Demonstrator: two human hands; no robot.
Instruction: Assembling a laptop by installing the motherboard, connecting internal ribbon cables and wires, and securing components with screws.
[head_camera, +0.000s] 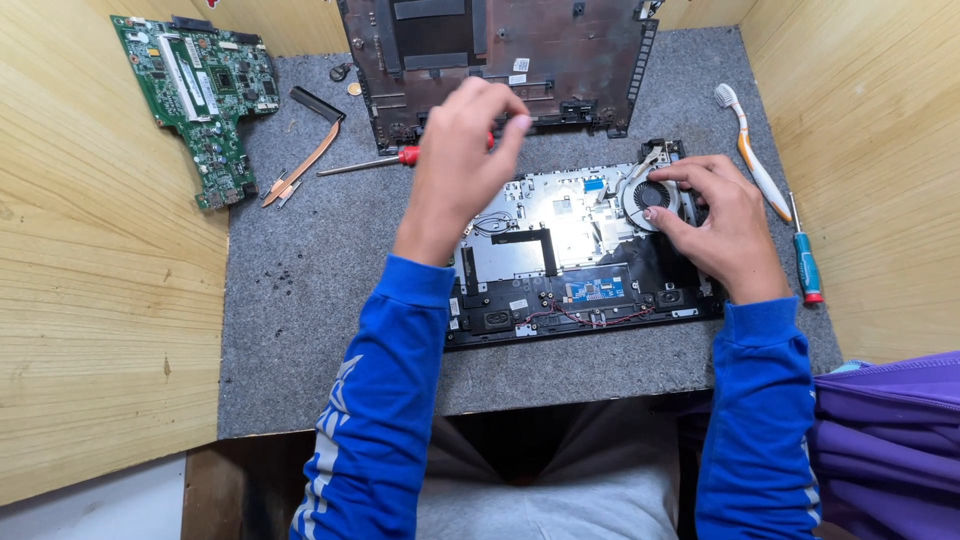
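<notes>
Grey felt covers the surface (300, 300), which is walled in by pale wooden panels on the left, right and back. Largest on it is the opened laptop base (560, 260), lying flat near the front edge with its metal inner plate, speakers and thin red wires exposed. Behind it, touching the back wall, sits the removed dark bottom cover (500, 60), inner side up. To the far left, a green circuit board (200, 100) leans across the join between felt and wooden side panel. Between the board and the cover lies a copper heat pipe (305, 160) with a black end piece.

The left hand (465, 155) hovers above the top edge of the laptop base, fingers bunched downward; its grip looks nearly closed, but whether anything is pinched in it cannot be told. Just beyond it a red-handled screwdriver (370, 162) lies on the felt, its handle partly hidden by that hand. The right hand (720, 225) rests on the right end of the base, thumb and fingertips spread loosely around the round cooling fan (650, 195), touching its rim; the grip is partly open and not clamped.

Right of that hand lie a white and orange toothbrush (750, 150) and, nearer the side panel, a small blue-handled screwdriver (805, 260). A tiny coin-like disc (354, 88) rests near the cover's left corner.
</notes>
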